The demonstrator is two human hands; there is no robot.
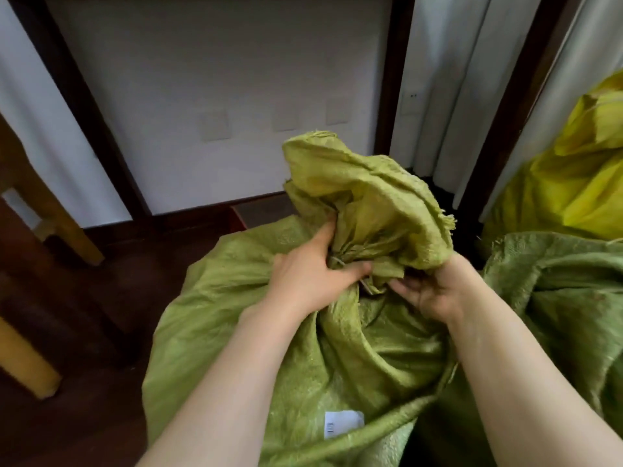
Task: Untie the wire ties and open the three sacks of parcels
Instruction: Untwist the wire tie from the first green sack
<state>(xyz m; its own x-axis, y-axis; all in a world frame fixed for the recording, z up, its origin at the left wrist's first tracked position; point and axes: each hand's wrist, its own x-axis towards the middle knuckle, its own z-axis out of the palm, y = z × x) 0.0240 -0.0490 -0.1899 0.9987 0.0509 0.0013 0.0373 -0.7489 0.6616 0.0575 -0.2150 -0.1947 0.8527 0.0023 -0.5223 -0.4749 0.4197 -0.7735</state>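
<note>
A chair leg [30, 362] stands far left on the dark floor [101, 332]. The sack [236, 332] sits on the floor at centre, its neck bunched under a wire tie [338, 262]. The left hand [310, 274] has a firm grip round that neck at the tie; a steady hold there gives the twist something to turn against. The right hand [428, 291] lies palm up beside the tie, and I cannot tell whether its grip has the wire. Best to find the loose end and unwind, not pull. A second sack [556, 298] and a yellow sack [573, 190] wait at right.
</note>
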